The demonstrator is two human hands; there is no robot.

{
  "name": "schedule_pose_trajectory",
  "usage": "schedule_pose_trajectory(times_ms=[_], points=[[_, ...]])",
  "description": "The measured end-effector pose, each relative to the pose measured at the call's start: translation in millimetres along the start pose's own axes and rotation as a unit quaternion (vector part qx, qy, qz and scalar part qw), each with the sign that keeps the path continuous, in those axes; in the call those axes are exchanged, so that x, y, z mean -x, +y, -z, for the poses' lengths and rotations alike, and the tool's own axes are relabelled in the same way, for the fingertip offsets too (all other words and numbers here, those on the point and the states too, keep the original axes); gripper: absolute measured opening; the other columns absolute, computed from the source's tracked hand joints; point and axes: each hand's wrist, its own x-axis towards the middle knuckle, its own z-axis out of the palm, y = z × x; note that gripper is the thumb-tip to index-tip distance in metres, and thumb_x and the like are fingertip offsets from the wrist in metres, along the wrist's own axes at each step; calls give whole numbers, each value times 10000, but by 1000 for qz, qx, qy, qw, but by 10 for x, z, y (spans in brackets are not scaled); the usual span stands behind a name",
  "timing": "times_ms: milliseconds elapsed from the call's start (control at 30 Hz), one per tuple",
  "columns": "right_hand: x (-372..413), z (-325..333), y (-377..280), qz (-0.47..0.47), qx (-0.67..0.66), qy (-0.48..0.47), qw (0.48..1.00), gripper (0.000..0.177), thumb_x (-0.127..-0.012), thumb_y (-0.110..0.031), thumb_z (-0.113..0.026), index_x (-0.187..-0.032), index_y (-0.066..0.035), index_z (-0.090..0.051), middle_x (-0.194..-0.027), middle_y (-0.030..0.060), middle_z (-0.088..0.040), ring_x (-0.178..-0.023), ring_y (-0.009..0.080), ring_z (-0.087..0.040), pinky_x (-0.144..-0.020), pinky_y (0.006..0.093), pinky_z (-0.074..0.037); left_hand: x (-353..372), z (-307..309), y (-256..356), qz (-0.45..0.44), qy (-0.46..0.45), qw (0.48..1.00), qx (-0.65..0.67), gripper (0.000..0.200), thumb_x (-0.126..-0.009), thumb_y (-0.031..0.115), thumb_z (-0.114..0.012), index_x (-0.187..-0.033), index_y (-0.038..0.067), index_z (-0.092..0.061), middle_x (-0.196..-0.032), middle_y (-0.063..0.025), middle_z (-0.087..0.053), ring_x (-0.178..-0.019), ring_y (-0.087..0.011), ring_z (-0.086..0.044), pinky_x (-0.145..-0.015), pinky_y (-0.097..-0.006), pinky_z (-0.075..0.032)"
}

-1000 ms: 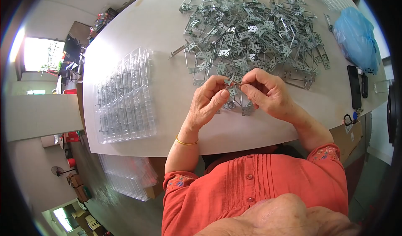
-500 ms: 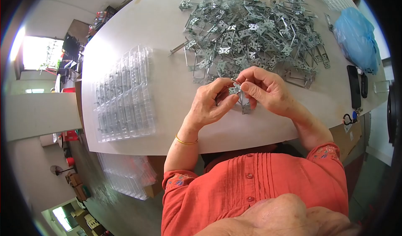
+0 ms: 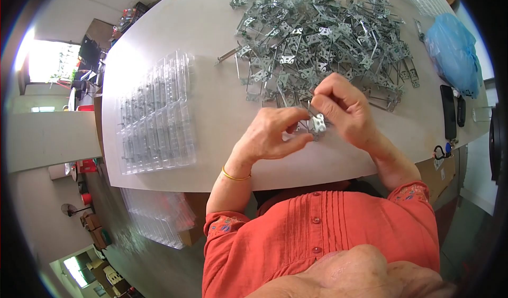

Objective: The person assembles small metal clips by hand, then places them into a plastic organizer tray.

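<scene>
Between my two hands is a small metal bracket (image 3: 319,123) with a pale, holed end plate and thin rods. My left hand (image 3: 272,134) grips it from the left, index finger above and thumb below. Just up and to the right, my right hand (image 3: 346,110) is closed, thumb and index fingertip pressed together; whatever they pinch is too small to make out. Beyond both hands lies a tangled heap of similar metal brackets (image 3: 323,44).
Clear plastic trays (image 3: 156,118) holding rows of metal parts stand at left on the white table (image 3: 217,165). At right are a blue plastic bag (image 3: 452,49), a black phone (image 3: 448,113) and keys (image 3: 439,152). More clear trays (image 3: 153,218) sit below the table edge.
My right hand has moved slightly right and away from my left fingers, its fingertips closing together. The bracket has shifted right and turned, showing its pale plate.
</scene>
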Motion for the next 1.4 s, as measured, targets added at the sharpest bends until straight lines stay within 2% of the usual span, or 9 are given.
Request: schedule_pose_trajectory(times_ms=[100, 167, 333, 467, 767, 967, 1067, 1267, 1400], points=[[-45, 114, -9, -68, -94, 38, 993, 87, -1057, -157, -641, -1036, -73, -650, -831, -42, -569, -698, 30, -506, -595, 197, -393, 2, -99, 31, -9, -42, 999, 13, 320, -860, 217, -801, -1087, 30, -674, -685, -61, -581, -572, -201, -564, -575, -326, -476], [-80, 105, -1, -84, -133, 76, 985, 146, -1095, -229, -587, -1085, -88, -621, -732, -47, -564, -615, 15, -504, -516, 184, -373, 50, -50, -13, 60, 11, 990, 127, 320, -900, 220, -782, -1116, 12, -672, -697, -33, -588, -592, -163, -564, -584, -312, -479], [-35, 53, -11, -133, -130, -25, 982, 125, -1085, -204, -608, -1069, -81, -629, -732, -57, -556, -618, 14, -502, -515, 194, -379, 70, 91, -59, 164, 80, 902, 392, 484, -1031, 374, -604, -1169, -85, -671, -676, -15, -550, -572, -83, -442, -542, -237, -321], [-27, 5, -65, -180, -121, -64, 974, 112, -1072, -183, -632, -1078, -72, -642, -754, -71, -549, -642, 11, -499, -544, 202, -399, 61, 87, -80, 146, 94, 893, 416, 551, -1040, 434, -567, -1172, -91, -672, -656, -26, -535, -549, -83, -406, -525, -241, -287], [-20, -7, -107, -180, -103, -69, 976, 92, -1056, -143, -644, -1067, -53, -660, -807, -78, -561, -693, 0, -495, -592, 204, -407, 70, 81, -134, 138, 70, 908, 390, 420, -1054, 364, -614, -1155, -38, -685, -724, 4, -575, -620, -52, -451, -556, -225, -360], [12, 2, -22, -109, 34, -78, 990, 98, -1081, -141, -597, -1109, -52, -627, -771, -53, -547, -654, 14, -484, -559, 198, -392, 73, 37, -60, 137, 60, 956, 254, 419, -999, 332, -667, -1190, -40, -703, -736, 19, -575, -655, -58, -470, -579, -223, -362], [-17, -46, -30, -146, -74, -48, 985, 106, -1088, -128, -568, -1134, -46, -617, -792, -34, -564, -663, 34, -513, -578, 211, -426, 59, 47, -62, 130, 58, 960, 239, 387, -979, 287, -686, -1197, -31, -710, -764, 22, -595, -678, -54, -491, -594, -226, -384], [-89, 85, -29, -238, -215, -146, 936, 176, -1093, -196, -560, -1174, -49, -613, -817, -21, -586, -694, 65, -559, -616, 239, -474, 46, 86, -44, 118, 19, 973, 198, 365, -997, 303, -704, -1134, -35, -677, -743, -25, -602, -650, -78, -509, -588, -268, -432], [-86, 91, -48, -254, -189, -129, 940, 162, -1082, -211, -584, -1092, -56, -626, -793, -25, -588, -677, 55, -551, -599, 238, -461, 46, 16, -71, 103, 3, 975, 195, 379, -979, 311, -708, -1135, -34, -690, -746, -37, -613, -647, -98, -529, -590, -282, -440]])
